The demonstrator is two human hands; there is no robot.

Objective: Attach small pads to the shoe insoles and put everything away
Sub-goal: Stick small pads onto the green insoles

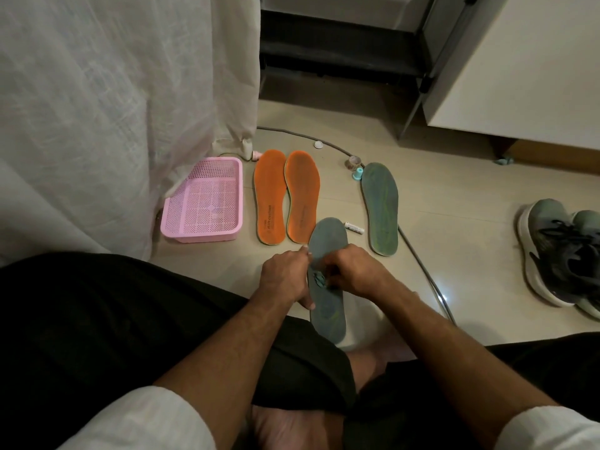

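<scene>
Hands meet over a grey-green foam insole (328, 241) held lengthwise at frame centre, toe toward 12 o'clock, heel toward the person's lap. Left hand (285, 279) grips its left edge, thumb under at approx 6 o'clock of the hand, fingers curled over the top. Right hand (352, 274) has fingers curled down onto the insole's middle, pinching at a small teal pad (319, 280); most of that pad is hidden by fingertips, so can't tell if it's stuck down or loose.

Second grey-green insole (380, 207) lies flat on the beige tile floor (454, 203) at 2 o'clock from the hands, well apart. Two orange foam insoles (285, 196) lie side by side, touching, at 11 o'clock; printed text on them too small to read. Pink perforated plastic basket (203, 203) sits just beside them at 10 o'clock, its back-left corner covered by a white sheer curtain (113, 108).

Small white tube (354, 228) lies betw. held insole and the far green one; label unreadable. Clear tape roll (354, 162) and a small teal spool-like item (358, 173) sit by the far insole's toe, hard to make out. Grey cable (418, 254) runs under that insole. Dark sneakers w/ white soles (561, 254) at 3 o'clock, cut off by frame edge
</scene>
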